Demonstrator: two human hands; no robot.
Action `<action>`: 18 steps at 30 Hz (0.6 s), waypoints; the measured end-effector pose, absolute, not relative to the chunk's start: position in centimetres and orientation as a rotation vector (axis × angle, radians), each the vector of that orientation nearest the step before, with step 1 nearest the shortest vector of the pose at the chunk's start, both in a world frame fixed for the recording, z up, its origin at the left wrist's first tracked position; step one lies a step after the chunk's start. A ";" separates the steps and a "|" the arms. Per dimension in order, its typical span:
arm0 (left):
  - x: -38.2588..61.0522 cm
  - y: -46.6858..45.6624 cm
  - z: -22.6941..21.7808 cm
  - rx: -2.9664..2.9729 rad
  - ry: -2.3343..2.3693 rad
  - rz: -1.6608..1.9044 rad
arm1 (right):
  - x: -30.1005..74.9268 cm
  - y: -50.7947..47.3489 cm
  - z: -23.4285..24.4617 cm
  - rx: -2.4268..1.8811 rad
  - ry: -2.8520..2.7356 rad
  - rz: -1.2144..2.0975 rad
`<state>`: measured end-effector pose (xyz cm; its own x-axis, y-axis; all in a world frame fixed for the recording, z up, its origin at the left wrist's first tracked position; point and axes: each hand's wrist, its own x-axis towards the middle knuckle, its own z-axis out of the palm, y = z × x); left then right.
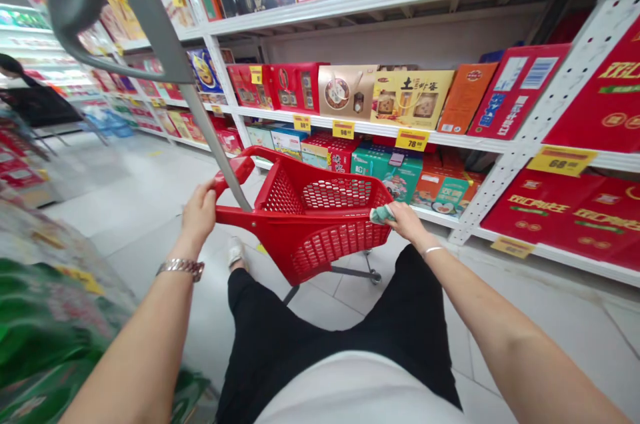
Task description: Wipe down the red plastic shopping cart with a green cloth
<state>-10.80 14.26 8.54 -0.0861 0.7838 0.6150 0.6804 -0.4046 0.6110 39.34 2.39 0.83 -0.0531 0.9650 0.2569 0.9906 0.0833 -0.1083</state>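
My left hand (199, 214) grips the near left rim of a red plastic shopping basket (340, 247) on wheels. A tall grey pole with a curved handle (165, 57) rises from that rim and leans toward me. My right hand (407, 223) rests on the basket's right rim, its fingers pinching a folded green-and-white item (381, 214), possibly cloth or paper. Nothing shows inside the basket. A silver bracelet-style watch circles my left wrist, and a thin bangle circles my right.
White metal shelving (505, 152) on the right holds red and yellow gift boxes with yellow price tags. A blurred green-packaged display (45, 324) stands close at lower left. A person (35, 104) in dark clothing is at far left. The floor is pale tile.
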 end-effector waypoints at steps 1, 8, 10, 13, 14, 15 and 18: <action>-10.9 14.7 8.5 2.034 1.664 1.499 | 38.7 2.4 0.9 -1.946 -2.122 -0.138; -10.0 15.3 9.0 1.941 1.657 1.484 | 28.1 4.1 3.2 -1.708 -2.353 -0.129; -9.7 15.1 9.0 1.929 1.658 1.514 | 23.8 5.0 4.4 -1.617 -2.374 -0.110; -9.3 15.0 8.7 1.872 1.667 1.569 | 18.0 6.0 6.3 -1.498 -2.354 -0.059; -9.3 15.0 8.6 1.851 1.666 1.591 | 16.5 6.3 6.8 -1.473 -2.341 -0.054; -9.2 15.0 8.5 1.831 1.662 1.616 | 15.3 6.5 7.3 -1.458 -2.326 -0.050; -9.3 14.8 8.2 1.804 1.631 1.664 | 13.6 6.8 7.7 -1.465 -2.274 0.008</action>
<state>-9.29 14.77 8.25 -0.2389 0.7806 0.5776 0.5618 -0.3741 0.7379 13.56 6.81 7.69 -0.3472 0.8690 0.3526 0.8667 0.4409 -0.2335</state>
